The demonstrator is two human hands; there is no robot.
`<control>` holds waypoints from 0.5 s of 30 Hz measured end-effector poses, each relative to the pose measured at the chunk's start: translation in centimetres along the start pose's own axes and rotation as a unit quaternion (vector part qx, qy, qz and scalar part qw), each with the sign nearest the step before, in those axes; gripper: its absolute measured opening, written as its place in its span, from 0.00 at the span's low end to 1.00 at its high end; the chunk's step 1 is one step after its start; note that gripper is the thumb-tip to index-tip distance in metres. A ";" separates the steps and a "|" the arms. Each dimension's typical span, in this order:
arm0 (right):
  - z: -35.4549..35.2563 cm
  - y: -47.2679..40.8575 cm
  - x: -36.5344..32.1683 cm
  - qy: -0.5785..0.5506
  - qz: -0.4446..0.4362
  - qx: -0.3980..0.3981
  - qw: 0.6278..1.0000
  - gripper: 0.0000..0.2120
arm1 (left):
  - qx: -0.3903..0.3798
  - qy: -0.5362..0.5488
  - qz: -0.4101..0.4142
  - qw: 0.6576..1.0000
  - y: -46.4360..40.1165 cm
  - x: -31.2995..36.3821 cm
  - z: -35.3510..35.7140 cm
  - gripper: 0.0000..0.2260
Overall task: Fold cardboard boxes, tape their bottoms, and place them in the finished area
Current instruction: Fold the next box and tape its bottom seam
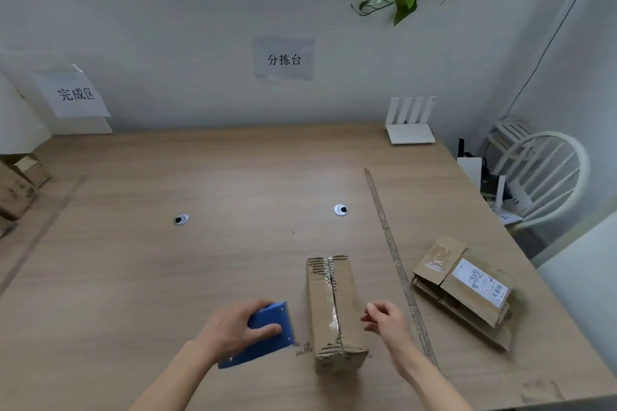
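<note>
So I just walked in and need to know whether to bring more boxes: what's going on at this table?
A person is taping up cardboard boxes. The left hand grips a blue tape dispenser beside a folded box whose seam already shows clear tape. The right hand hovers at the box's other side, fingers loosely curled, holding nothing. A stack of flattened boxes waits on the right, and finished boxes sit at the far left edge.

Boxes (15,187) at far left cut off by frame edge; blue tape dispenser (267,334) partly hidden under left hand (233,330); label print on flattened cartons (467,287) too small to read; both forearms cropped below.
</note>
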State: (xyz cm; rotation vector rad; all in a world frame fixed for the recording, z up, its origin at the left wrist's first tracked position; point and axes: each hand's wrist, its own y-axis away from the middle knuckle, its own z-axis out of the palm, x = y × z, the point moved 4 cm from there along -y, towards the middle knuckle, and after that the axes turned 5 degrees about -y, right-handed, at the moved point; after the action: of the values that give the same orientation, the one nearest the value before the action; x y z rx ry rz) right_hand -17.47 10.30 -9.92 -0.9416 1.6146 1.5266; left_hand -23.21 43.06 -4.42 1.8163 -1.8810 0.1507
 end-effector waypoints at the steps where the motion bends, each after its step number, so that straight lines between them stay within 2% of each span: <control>1: -1.5 0.1 1.0 0.010 0.018 0.005 1.000 0.06 | -0.007 -0.001 -0.013 1.000 0.3 -0.8 0.3 0.16; 6: -4.2 1.0 5.6 0.020 0.075 0.040 0.996 0.08 | -0.054 -0.010 -0.023 0.998 0.0 -0.2 2.8 0.22; 10: -5.1 0.8 6.7 0.003 0.092 0.080 0.993 0.10 | -0.069 -0.027 -0.019 0.997 -1.0 0.8 3.9 0.19; 15: -5.0 0.5 7.3 0.033 0.103 0.096 0.989 0.11 | -0.077 -0.062 -0.023 0.995 -1.6 0.7 4.8 0.26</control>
State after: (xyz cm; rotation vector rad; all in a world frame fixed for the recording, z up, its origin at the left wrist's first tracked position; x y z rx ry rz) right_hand -21.51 5.08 -15.83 -0.7459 1.9187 1.4540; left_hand -23.08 40.22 -8.70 1.7962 -1.8762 -0.1229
